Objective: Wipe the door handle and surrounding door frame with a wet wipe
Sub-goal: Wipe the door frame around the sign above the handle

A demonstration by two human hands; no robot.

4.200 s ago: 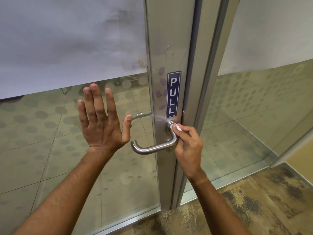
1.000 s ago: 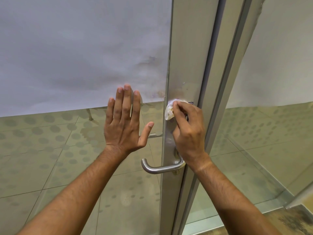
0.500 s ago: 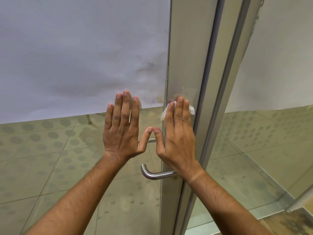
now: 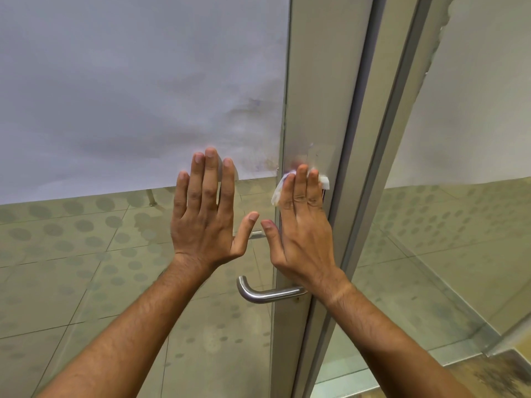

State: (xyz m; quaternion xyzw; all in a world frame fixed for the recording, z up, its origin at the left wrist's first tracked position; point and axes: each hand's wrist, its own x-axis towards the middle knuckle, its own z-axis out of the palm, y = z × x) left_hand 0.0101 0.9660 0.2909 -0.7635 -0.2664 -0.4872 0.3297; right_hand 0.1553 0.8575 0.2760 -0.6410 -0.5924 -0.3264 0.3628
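My right hand (image 4: 301, 225) lies flat on the metal door frame (image 4: 321, 96), pressing a white wet wipe (image 4: 277, 193) against it under the fingers. The wipe shows at both sides of the fingers and covers the sign on the frame. Below my right wrist the curved steel door handle (image 4: 264, 294) juts out to the left. My left hand (image 4: 207, 216) is spread flat on the glass door panel (image 4: 115, 282) just left of the frame, holding nothing.
Frosted film (image 4: 129, 81) covers the upper glass; the lower glass has a dotted pattern. A second glass panel (image 4: 445, 239) stands to the right of the frame. Patterned carpet (image 4: 494, 374) shows at the bottom right.
My right hand has gone from pinching the wipe to pressing it flat on the frame, and has stayed about level over the last half second. The left hand has stayed put on the glass.
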